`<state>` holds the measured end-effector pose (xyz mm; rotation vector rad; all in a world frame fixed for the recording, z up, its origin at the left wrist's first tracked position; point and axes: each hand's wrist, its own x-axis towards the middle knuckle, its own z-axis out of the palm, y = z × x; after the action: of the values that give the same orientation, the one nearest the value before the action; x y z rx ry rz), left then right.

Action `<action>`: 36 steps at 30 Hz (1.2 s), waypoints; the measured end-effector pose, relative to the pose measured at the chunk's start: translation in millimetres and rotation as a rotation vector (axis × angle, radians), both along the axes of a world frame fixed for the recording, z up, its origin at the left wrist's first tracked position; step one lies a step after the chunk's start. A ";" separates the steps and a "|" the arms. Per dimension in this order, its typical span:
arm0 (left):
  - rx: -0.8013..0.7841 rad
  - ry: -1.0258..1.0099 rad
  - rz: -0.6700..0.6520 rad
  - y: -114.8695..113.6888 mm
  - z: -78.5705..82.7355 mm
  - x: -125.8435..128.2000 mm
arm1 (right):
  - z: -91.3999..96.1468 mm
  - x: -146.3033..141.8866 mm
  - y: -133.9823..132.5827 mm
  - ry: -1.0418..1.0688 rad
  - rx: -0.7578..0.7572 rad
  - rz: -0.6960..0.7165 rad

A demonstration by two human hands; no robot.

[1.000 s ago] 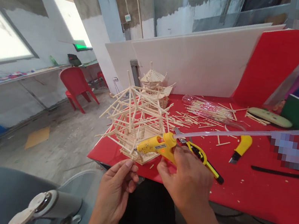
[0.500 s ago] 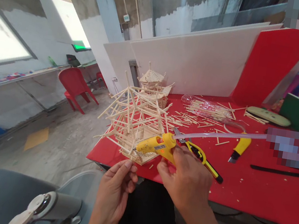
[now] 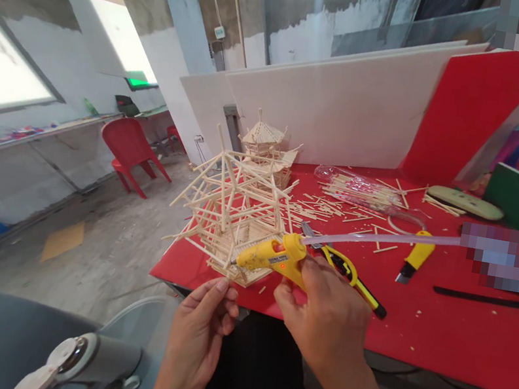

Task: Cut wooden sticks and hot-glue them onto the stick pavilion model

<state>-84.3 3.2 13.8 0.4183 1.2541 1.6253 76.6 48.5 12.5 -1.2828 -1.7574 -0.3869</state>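
My right hand [image 3: 329,312] is wrapped around the handle of a yellow hot glue gun [image 3: 274,253], its small red light lit. The gun's nozzle points left, just above my left fingertips. My left hand [image 3: 206,318] is closed in a pinch at the table's front edge, on what looks like a short wooden stick [image 3: 228,276], mostly hidden by the fingers. Right behind the nozzle stands an open pavilion-like frame of thin wooden sticks [image 3: 228,202]. A second stick model with a pointed roof [image 3: 264,135] stands farther back.
Loose sticks [image 3: 311,208] and a plastic bag of sticks [image 3: 360,190] lie on the red table [image 3: 454,340]. Yellow-and-black pliers [image 3: 350,273] are beside my right hand, a yellow cutter [image 3: 417,257] farther right. At lower left, a flask [image 3: 103,357] sits on a grey chair.
Hardly anything differs. The glue gun and my right hand have shifted very slightly to the right; my left hand keeps its pinch in nearly the same place.
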 end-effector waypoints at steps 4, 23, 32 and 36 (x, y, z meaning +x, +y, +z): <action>0.003 0.001 0.004 -0.3 -0.1 0.2 | -0.9 -0.5 -0.6 -0.001 -0.004 0.005; -0.004 -0.001 0.007 -1.3 0.5 0.6 | -1.6 3.5 -2.6 0.001 -0.010 -0.001; -0.002 0.017 -0.018 -0.1 1.3 0.4 | -3.6 8.0 -6.7 0.013 -0.011 0.008; -0.004 0.019 -0.014 -1.2 2.9 1.6 | -3.3 8.7 -7.7 0.004 -0.016 0.002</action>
<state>-82.8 2.0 16.6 0.4395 1.2659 1.6100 85.3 40.9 9.2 -1.2918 -1.7614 -0.3692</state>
